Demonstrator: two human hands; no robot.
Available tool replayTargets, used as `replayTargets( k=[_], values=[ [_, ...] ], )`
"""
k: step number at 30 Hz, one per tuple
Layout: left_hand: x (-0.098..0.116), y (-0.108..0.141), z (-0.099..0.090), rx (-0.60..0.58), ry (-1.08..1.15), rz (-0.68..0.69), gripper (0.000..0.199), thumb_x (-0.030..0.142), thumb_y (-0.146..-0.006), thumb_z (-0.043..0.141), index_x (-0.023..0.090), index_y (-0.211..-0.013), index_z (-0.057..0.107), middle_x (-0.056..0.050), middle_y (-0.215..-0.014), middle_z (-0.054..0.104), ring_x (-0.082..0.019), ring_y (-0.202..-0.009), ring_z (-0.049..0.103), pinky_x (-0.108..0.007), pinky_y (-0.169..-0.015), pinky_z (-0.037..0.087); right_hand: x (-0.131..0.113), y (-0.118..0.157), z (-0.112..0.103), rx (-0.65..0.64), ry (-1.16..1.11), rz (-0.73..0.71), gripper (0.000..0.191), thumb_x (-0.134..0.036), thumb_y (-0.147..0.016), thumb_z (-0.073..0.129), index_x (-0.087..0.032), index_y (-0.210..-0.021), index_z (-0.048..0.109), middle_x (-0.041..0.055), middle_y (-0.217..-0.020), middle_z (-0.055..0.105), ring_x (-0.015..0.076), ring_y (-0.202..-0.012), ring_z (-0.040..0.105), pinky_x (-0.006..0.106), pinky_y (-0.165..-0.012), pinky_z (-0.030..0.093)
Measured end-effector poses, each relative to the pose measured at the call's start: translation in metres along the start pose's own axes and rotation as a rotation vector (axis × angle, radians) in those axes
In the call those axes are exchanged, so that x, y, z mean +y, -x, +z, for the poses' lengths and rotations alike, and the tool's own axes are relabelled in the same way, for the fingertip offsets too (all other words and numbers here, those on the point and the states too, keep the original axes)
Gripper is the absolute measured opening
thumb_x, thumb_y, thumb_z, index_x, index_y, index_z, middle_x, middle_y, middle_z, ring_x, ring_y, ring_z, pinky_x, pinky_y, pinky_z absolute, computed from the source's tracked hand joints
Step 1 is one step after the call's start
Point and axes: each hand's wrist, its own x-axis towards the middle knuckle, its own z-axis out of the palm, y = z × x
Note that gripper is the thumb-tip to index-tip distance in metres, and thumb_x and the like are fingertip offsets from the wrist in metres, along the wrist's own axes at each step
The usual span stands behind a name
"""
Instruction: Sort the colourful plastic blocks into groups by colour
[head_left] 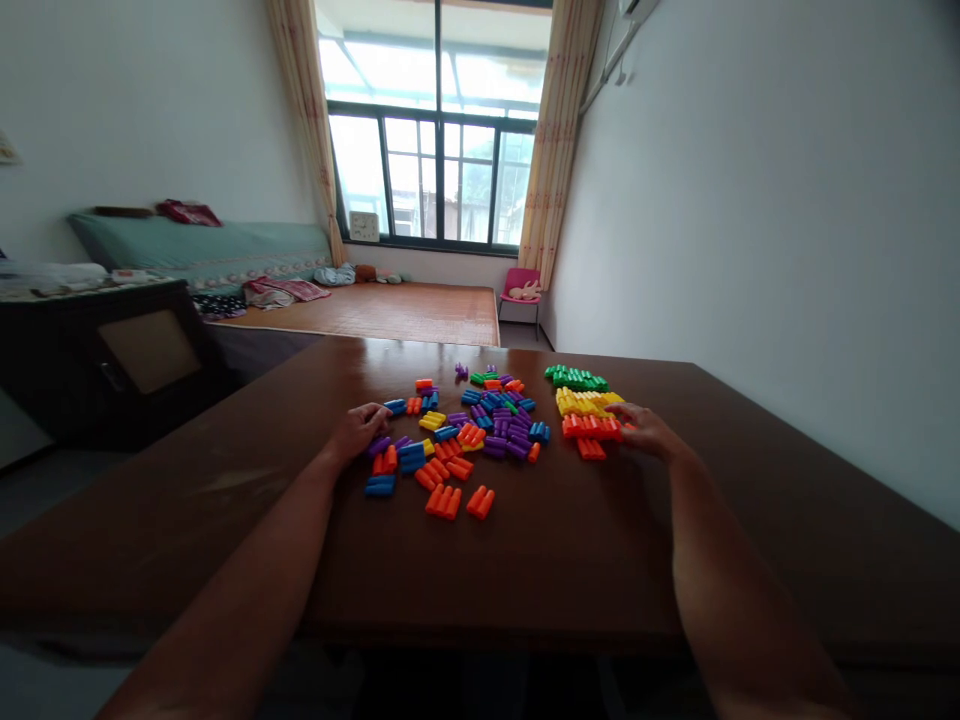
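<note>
Small plastic building blocks shaped like joined tubes lie on the brown table. My left hand (361, 428) rests at the left side of a mixed pile, fingers loosely bent beside a blue block (394, 407); nothing shows in it. Purple blocks (510, 432) and several orange blocks (444, 501) are part of this pile. On the right, my right hand (646, 430) has its thumb and fingers at the right end of a row of orange blocks (591, 427), gripping that end. Behind this row lie yellow blocks (585, 402) and green blocks (576, 379).
The dark brown table (510, 570) reaches away from me. Beyond it stand a bed with a woven mat (420, 305), a pink chair (523, 283) and a window. A dark cabinet (67, 350) is on the left, and a white wall (772, 200) runs along the right.
</note>
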Motion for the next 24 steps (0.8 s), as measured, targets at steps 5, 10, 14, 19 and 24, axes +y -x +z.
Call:
replayTargets(
  k=[5,10,14,19,24],
  values=[
    [0.003,0.002,0.001,0.019,-0.019,0.035,0.043,0.056,-0.077,0.048,0.018,-0.082,0.068,-0.001,-0.063,0.063,-0.017,-0.058,0.057,-0.026,-0.056,0.042,-0.025,-0.007,0.018,0.197,0.175,-0.006,0.038,-0.019,-0.075,0.045,-0.018,-0.106,0.067,0.0106,-0.102,0.069,0.0233,-0.087,0.064,0.038,-0.084,0.050],
    [0.003,0.001,0.003,0.009,-0.087,0.019,0.039,0.050,-0.081,0.045,0.018,-0.081,0.067,-0.002,-0.065,0.066,-0.017,-0.058,0.059,-0.027,-0.055,0.041,-0.088,-0.012,0.076,0.045,0.210,-0.290,0.032,-0.023,-0.084,0.044,-0.020,-0.108,0.065,0.0086,-0.108,0.067,0.0226,-0.098,0.061,0.036,-0.091,0.046],
    [0.007,0.002,0.003,0.005,-0.144,0.030,0.038,0.048,-0.082,0.044,0.018,-0.081,0.067,-0.002,-0.065,0.066,-0.018,-0.061,0.060,-0.027,-0.056,0.041,-0.130,-0.042,0.119,-0.176,0.294,-0.400,0.029,-0.026,-0.087,0.050,-0.021,-0.111,0.064,0.0082,-0.113,0.067,0.0218,-0.100,0.061,0.034,-0.093,0.044],
    [0.005,0.002,0.004,0.006,-0.101,0.001,0.036,0.044,-0.083,0.044,0.017,-0.083,0.067,-0.004,-0.068,0.068,-0.018,-0.063,0.063,-0.027,-0.058,0.042,-0.152,-0.106,0.155,-0.199,0.431,-0.230,0.036,-0.033,-0.090,0.050,-0.018,-0.120,0.060,0.0117,-0.110,0.069,0.0221,-0.099,0.064,0.031,-0.087,0.046],
    [-0.005,0.000,0.008,0.009,-0.066,0.004,0.035,0.043,-0.084,0.044,0.016,-0.081,0.066,-0.003,-0.065,0.066,-0.015,-0.057,0.060,-0.025,-0.057,0.043,-0.160,-0.140,0.185,-0.212,0.559,-0.070,0.033,-0.042,-0.086,0.055,-0.019,-0.106,0.068,0.0130,-0.102,0.071,0.0240,-0.093,0.066,0.032,-0.081,0.048]
  ],
)
